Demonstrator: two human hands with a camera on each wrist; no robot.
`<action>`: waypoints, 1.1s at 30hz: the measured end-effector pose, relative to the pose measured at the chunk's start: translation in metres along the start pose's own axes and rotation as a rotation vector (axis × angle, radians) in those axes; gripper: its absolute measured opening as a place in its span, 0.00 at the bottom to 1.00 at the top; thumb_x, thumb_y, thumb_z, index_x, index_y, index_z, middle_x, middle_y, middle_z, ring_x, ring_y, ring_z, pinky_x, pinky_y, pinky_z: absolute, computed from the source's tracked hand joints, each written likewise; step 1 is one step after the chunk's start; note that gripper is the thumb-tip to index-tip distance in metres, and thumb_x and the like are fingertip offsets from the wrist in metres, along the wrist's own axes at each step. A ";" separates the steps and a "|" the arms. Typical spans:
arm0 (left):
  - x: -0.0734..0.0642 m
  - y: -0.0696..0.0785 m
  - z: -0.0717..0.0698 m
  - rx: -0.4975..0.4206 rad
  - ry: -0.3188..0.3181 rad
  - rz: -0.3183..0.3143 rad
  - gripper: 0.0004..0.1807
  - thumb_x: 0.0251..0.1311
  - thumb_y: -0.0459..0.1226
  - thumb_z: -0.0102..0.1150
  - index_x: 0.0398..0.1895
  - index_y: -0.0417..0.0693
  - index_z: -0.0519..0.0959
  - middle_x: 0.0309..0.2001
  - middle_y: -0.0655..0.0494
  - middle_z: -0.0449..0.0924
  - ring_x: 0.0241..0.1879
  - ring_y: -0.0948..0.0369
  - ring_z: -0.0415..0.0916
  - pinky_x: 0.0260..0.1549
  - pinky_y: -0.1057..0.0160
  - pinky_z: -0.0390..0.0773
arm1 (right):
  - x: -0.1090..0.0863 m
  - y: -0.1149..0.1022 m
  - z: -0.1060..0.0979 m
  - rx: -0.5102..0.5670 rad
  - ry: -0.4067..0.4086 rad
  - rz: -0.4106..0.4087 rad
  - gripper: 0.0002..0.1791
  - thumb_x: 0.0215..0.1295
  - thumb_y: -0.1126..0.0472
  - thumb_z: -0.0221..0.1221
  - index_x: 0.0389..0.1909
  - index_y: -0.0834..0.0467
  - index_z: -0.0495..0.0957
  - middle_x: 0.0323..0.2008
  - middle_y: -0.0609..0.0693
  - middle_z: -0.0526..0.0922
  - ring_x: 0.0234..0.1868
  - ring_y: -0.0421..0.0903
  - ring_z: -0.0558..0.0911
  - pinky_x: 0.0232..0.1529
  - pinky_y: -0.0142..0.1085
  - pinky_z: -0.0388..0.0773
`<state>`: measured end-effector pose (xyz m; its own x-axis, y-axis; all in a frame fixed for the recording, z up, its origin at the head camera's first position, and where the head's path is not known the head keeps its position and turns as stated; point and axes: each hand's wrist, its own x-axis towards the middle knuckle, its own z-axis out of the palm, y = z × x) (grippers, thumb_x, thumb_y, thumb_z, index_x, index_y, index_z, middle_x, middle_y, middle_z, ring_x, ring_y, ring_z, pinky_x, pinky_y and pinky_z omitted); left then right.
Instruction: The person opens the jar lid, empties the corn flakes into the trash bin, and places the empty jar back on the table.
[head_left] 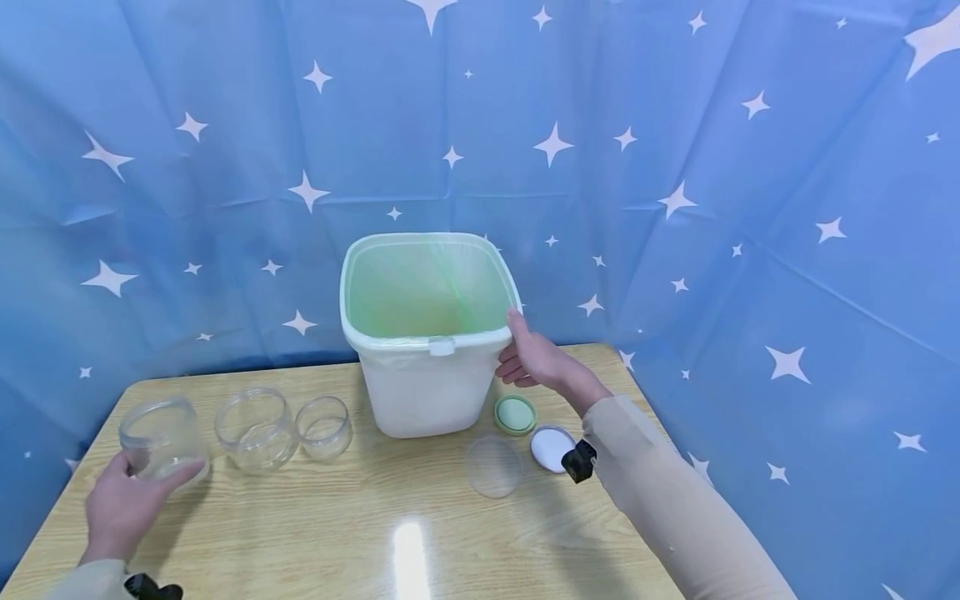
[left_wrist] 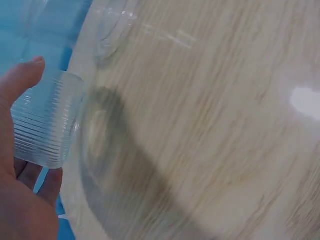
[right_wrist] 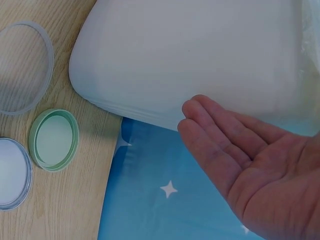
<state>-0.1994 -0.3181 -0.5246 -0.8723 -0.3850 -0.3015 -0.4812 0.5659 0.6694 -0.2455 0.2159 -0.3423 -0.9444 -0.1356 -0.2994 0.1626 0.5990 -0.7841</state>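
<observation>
My left hand [head_left: 123,504] grips a clear jar [head_left: 161,437] at the table's left side, thumb on one side and fingers on the other. Fine ribs show on the jar's wall [left_wrist: 50,120] in the left wrist view. Two more clear jars, a wide one [head_left: 257,433] and a smaller one [head_left: 324,429], stand open to its right. A white bin [head_left: 431,387] with a pale green inside stands at the back middle. At its right front corner, my right hand [head_left: 536,354] has its thumb at the rim. Its nearly straight fingers [right_wrist: 210,150] lie close to the bin's outer wall.
Right of the bin's base lie a green lid [head_left: 515,414], a white lid [head_left: 552,448] and a clear lid [head_left: 495,467]. A thin clear liner shows at the bin's rim. A blue curtain [head_left: 225,167] with white stars hangs right behind the wooden table [head_left: 337,533].
</observation>
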 end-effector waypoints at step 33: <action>-0.008 -0.002 0.024 -0.062 0.082 0.319 0.67 0.42 0.43 0.78 0.76 0.35 0.38 0.67 0.19 0.52 0.61 0.27 0.57 0.55 0.28 0.63 | 0.000 0.000 0.001 -0.002 -0.007 0.007 0.53 0.70 0.31 0.14 0.54 0.72 0.71 0.50 0.67 0.80 0.50 0.60 0.82 0.56 0.50 0.79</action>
<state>-0.1935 -0.2992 -0.5400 -0.9671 -0.2539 -0.0158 -0.1761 0.6233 0.7619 -0.2450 0.2151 -0.3423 -0.9414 -0.1368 -0.3083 0.1684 0.6013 -0.7811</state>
